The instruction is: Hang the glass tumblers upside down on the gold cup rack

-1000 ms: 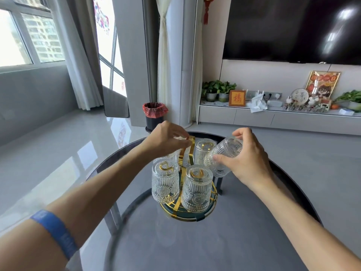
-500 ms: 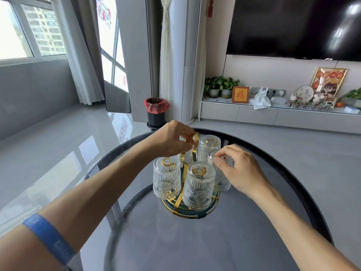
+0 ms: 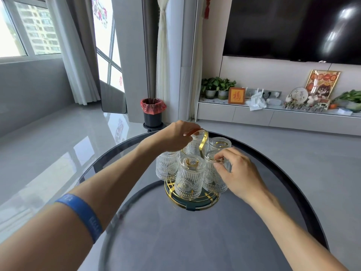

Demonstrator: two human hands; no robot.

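Blue wristband point(image 3: 82, 214) circles the left forearm nearest me, above the dark round glass table point(image 3: 195, 241). On that table stands the gold cup rack point(image 3: 192, 198), its round base ringed in gold. Ribbed glass tumblers hang upside down on it: one at the front point(image 3: 188, 178), one at the left point(image 3: 168, 167), one at the far right point(image 3: 219, 143). The right hand point(image 3: 240, 175) pinches the upturned base of the right-hand tumbler point(image 3: 212, 177) between thumb and fingertips, the glass sitting inverted on the rack. Just beyond, the left hand point(image 3: 175, 136) has its fingers curled around the top of the rack's gold handle point(image 3: 203, 143). Farther off stands a red-lined waste bin point(image 3: 153, 112) on the grey floor.
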